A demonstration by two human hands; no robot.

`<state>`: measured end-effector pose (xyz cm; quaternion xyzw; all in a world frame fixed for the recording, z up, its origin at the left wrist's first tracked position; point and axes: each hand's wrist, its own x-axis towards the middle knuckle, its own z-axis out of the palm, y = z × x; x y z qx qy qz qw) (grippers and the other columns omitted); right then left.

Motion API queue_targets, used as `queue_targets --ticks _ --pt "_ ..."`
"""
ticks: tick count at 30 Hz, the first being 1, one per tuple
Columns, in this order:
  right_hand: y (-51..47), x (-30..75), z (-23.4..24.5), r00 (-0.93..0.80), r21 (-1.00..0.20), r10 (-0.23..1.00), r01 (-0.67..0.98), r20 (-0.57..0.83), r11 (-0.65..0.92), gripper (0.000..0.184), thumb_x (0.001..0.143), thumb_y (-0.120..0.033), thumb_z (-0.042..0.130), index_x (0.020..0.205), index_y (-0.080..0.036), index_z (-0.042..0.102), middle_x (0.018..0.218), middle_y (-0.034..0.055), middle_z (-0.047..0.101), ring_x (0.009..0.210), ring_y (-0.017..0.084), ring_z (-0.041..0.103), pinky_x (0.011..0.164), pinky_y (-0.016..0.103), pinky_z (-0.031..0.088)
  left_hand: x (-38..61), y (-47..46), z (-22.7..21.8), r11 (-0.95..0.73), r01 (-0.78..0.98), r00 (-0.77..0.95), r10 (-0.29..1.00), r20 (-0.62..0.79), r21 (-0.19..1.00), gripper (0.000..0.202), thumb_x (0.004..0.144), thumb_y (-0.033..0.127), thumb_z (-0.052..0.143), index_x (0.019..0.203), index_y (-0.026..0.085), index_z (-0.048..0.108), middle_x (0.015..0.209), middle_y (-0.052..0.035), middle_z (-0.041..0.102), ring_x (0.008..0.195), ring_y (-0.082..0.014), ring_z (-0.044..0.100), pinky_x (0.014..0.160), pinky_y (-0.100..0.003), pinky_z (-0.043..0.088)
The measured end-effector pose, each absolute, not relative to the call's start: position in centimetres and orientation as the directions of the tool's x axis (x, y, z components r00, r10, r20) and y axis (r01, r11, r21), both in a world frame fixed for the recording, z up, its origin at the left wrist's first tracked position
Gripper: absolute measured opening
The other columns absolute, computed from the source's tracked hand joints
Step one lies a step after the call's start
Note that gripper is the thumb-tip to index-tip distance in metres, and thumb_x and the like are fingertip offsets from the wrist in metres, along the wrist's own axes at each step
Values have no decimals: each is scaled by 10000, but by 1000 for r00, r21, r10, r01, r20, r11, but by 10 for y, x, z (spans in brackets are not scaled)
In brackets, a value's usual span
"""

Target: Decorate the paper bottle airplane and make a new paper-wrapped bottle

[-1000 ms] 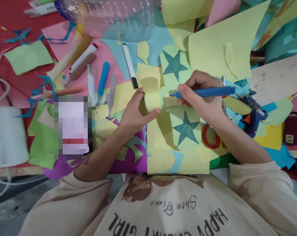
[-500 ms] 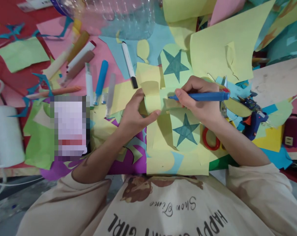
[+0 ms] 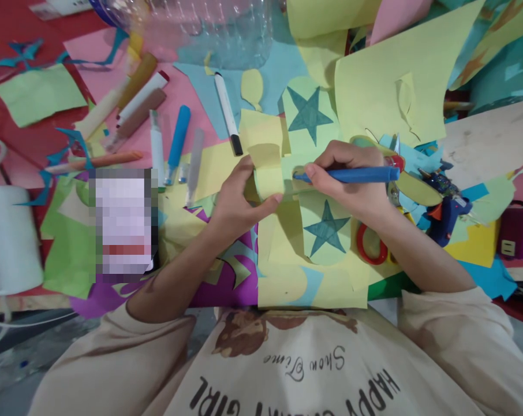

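A blue marker (image 3: 372, 174) is in my right hand (image 3: 352, 164), pinched near its tip. That tip rests on a pale green paper cutout (image 3: 271, 182), where dark marks show beneath it. My left hand (image 3: 233, 202) steadies the cutout's left side, thumb at the lower edge and fingers curled at the upper edge, partly hidden. Dark green stars are coloured on the pale green paper, an upper star (image 3: 310, 115) above my right hand and a lower star (image 3: 327, 229) below it. Yellow paper (image 3: 279, 289) lies underneath.
Several loose markers lie to the left, among them a capped blue one (image 3: 179, 136) and a white one (image 3: 228, 112). Red-handled scissors (image 3: 369, 245) and a blue glue gun (image 3: 447, 219) sit at right. A clear plastic bottle (image 3: 209, 34) lies at the back.
The marker tip and my right hand have shifted slightly left and down over the cutout. My left hand stays in place.
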<state>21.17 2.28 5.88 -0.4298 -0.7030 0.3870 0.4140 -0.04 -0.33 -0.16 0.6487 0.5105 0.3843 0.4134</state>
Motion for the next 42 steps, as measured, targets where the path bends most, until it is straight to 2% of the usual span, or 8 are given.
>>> queue_targets --ticks 7,12,23,31,36,42 --pt "24 211 62 -321 -906 928 309 188 290 472 846 -479 714 556 -217 449 524 -47 469 503 87 390 496 267 350 1 -3 -2 -135 334 179 981 78 933 599 755 541 722 1230 209 570 1301 -126 631 1286 -339 576 1095 -477 498" --pt "23 211 62 -336 -904 919 293 208 312 426 865 -394 682 565 -213 440 526 -53 464 497 78 369 496 259 333 1 -3 -1 -133 332 183 980 74 934 603 762 519 725 1250 200 572 1298 -130 629 1261 -325 590 1095 -461 495" --pt "24 212 63 -364 -892 913 329 184 310 397 841 -311 667 549 -212 417 534 -50 462 506 80 379 504 261 344 0 -3 -3 -131 325 176 981 77 937 623 765 562 726 1252 206 574 1283 -128 645 1259 -330 593 1083 -463 500" --pt "27 215 63 -285 -913 942 309 178 266 391 832 -260 675 546 -226 410 523 -42 474 502 96 425 491 275 362 -2 -4 -4 -109 321 181 982 52 941 639 772 560 735 1283 217 563 1334 -129 611 1298 -333 571 1106 -457 492" --pt "27 215 63 -222 -911 955 318 198 263 361 875 -322 663 585 -245 462 534 -34 534 507 125 476 514 310 408 -2 -5 -4 -86 312 174 984 32 946 632 758 511 752 1279 209 561 1344 -133 612 1270 -332 590 1073 -453 515" --pt "26 212 62 -254 -903 950 340 181 263 406 857 -420 711 584 -252 462 551 -22 536 515 131 462 494 325 354 0 -5 1 -107 318 181 982 50 942 590 767 487 746 1263 215 576 1331 -117 618 1289 -323 579 1110 -445 494"
